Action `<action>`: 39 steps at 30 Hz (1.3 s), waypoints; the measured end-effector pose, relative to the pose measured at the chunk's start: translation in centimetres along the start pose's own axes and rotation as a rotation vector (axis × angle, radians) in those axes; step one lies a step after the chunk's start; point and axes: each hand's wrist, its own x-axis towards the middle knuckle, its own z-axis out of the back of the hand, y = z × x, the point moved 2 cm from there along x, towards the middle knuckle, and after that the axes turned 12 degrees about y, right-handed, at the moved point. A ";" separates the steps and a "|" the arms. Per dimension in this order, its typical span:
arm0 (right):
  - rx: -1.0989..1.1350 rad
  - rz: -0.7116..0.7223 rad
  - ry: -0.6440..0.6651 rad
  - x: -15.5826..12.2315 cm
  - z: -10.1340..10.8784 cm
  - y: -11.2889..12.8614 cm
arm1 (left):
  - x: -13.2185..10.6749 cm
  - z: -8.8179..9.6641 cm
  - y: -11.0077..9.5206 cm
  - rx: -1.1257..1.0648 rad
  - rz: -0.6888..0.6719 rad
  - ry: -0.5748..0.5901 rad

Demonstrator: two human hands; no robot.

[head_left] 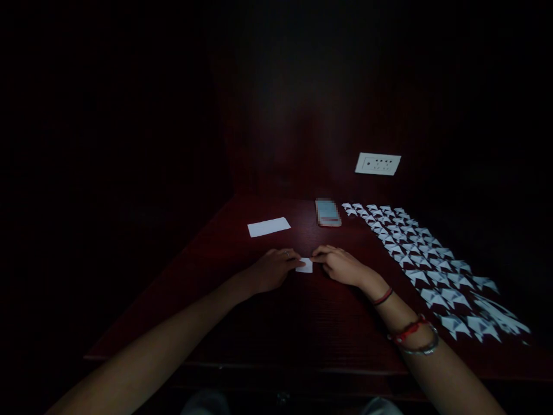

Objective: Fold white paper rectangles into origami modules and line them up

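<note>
A small white folded paper piece (306,266) lies on the dark red table (242,323). My left hand (273,268) presses its fingertips on the paper's left edge, fingers curled together. From the right, my right hand (339,265) pinches the paper's other edge. Red and metal bracelets circle my right wrist. The scene is dim.
A flat white paper strip (268,227) lies behind my left hand. A phone (328,212) rests at the back centre. Several folded white paper pieces (425,259) are laid in rows along the right. A white wall socket (377,163) sits on the dark back panel.
</note>
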 end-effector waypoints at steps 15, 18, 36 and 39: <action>0.213 0.170 -0.040 0.0 0.7 -0.2 | 0.1 0.1 1.0 -0.046 -0.133 -0.014; 0.213 0.207 -0.046 0.1 0.5 -0.2 | -0.1 0.0 1.0 -0.041 -0.147 0.043; 0.049 0.227 -0.025 0.7 0.4 0.2 | -0.8 1.7 0.6 -0.073 -0.153 0.234; 0.002 0.222 -0.025 0.8 0.3 0.2 | -0.7 1.7 0.6 -0.076 -0.147 0.229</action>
